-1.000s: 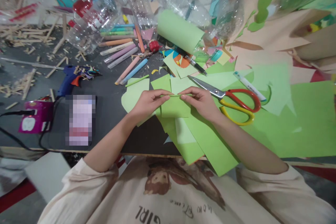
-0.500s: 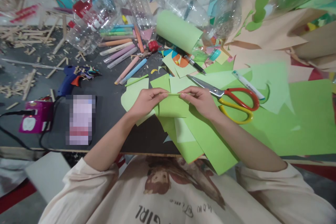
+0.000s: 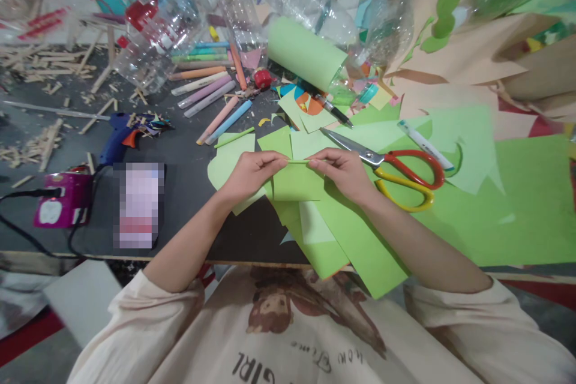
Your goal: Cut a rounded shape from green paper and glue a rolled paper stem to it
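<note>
A green paper piece (image 3: 297, 183) with a thin rolled upper edge is pinched at both ends of that edge. My left hand (image 3: 256, 174) holds the left end between thumb and fingers. At the right end, my right hand (image 3: 337, 169) pinches it the same way. Several light and bright green sheets (image 3: 378, 252) lie beneath and around the hands. Scissors (image 3: 382, 159) with one red and one yellow handle rest just right of my right hand. A thin green paper roll (image 3: 234, 138) lies beyond my left hand.
A blue glue gun (image 3: 117, 132), a phone (image 3: 138, 207) and a purple box (image 3: 60, 199) are at the left. Behind lie markers (image 3: 207, 91), a bottle wrapped in green paper (image 3: 306, 51), clear plastic bottles (image 3: 155, 51) and wood sticks (image 3: 45, 63). Brown paper (image 3: 477, 51) stands at the right.
</note>
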Tool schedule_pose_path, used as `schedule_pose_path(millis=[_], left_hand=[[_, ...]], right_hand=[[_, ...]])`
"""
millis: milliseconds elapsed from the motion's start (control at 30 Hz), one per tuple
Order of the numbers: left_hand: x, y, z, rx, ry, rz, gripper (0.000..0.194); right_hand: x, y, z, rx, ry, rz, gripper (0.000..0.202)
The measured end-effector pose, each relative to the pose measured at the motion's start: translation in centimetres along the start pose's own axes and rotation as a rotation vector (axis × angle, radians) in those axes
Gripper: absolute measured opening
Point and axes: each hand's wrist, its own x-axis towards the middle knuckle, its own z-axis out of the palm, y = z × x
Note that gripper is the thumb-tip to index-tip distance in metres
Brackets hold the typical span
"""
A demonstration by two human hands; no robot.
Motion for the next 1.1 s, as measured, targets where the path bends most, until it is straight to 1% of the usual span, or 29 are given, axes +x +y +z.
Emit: schedule_pose_path(millis=[167, 367, 600, 900, 1100], left_hand=[[-0.20, 0.22, 0.48, -0.074, 0.018, -0.004, 0.041], [-0.43, 0.42, 0.83, -0.075, 0.020, 0.017, 0.029], [-0.40, 0.29, 0.75, -0.025, 0.003, -0.017, 0.025], [-0.37, 0.63, 0.70, -0.005, 0.004, -0.046, 0.026], [-0.32, 0.63, 0.71, -0.008, -0.006, -0.049, 0.029]], right_hand=[[-0.30, 0.01, 0.12, -0.074, 0.001, -0.046, 0.029], [-0.69, -0.08, 0.17, -0.156, -0.030, -0.085, 0.027], [-0.65, -0.09, 0.16, -0.152, -0.037, -0.072, 0.022], [-0.66, 0.00, 0.13, -0.139, -0.044, -0.089, 0.028], [-0.72, 0.04, 0.11, -0.142, -0.043, -0.104, 0.025]])
